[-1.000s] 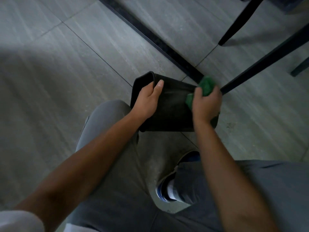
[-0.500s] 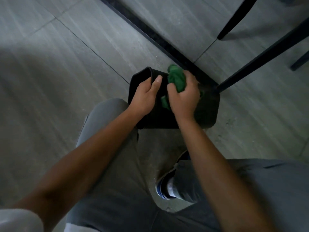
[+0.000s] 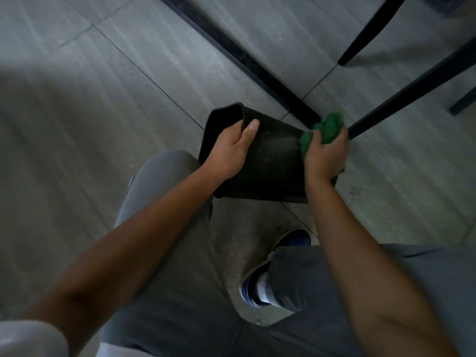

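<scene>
A black bin (image 3: 273, 166) lies tipped on its side above my knees, its open mouth to the left. My left hand (image 3: 229, 148) grips its rim, thumb on the outer wall and fingers curled inside. My right hand (image 3: 324, 155) holds a bunched green cloth (image 3: 327, 127) against the bin's right end, near its base. The cloth partly hides behind my fingers.
Grey floor tiles (image 3: 128, 104) lie below, crossed by a black strip (image 3: 247, 63). Black furniture legs (image 3: 412, 86) slant in at the upper right, one ending close to the cloth. My grey-trousered legs and a blue shoe (image 3: 291, 240) fill the lower view.
My right hand has swept the green cloth from the bin's middle, near my left hand, back to its right end. The left hand keeps its grip on the rim.
</scene>
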Demonstrator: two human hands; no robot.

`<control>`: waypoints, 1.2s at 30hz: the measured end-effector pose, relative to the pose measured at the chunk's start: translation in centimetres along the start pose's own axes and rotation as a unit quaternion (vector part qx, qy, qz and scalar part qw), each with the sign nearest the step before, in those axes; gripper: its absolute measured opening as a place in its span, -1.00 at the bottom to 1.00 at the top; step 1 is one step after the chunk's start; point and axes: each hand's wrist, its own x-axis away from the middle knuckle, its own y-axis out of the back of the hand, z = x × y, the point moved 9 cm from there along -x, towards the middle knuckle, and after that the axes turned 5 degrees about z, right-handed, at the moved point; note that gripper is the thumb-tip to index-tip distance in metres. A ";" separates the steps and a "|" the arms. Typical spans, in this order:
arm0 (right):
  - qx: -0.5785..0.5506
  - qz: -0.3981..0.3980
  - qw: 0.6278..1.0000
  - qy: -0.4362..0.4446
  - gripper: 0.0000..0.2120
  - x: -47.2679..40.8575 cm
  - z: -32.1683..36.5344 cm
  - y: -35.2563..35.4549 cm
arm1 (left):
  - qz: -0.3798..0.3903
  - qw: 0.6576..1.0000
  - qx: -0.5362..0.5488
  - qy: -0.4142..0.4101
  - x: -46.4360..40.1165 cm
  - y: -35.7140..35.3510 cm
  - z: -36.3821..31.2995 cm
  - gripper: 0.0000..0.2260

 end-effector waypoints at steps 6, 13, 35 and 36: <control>-0.045 0.078 0.983 0.157 -0.63 5.1 7.8 -4.0 | -0.013 0.999 -0.027 -0.016 -0.3 -0.2 0.1 -0.67; 0.002 0.012 1.000 0.004 -0.44 2.9 3.1 -1.2 | 0.001 0.999 -0.041 -0.021 0.4 -0.4 -0.4 -0.69; 0.058 0.015 0.984 0.170 -0.58 4.3 7.7 -2.7 | 0.015 0.998 -0.044 -0.043 -0.2 -1.5 -0.2 -0.69; 0.039 0.018 0.979 0.201 -0.60 4.8 8.6 -2.8 | 0.017 0.998 -0.044 -0.041 -0.3 -1.6 -0.1 -0.68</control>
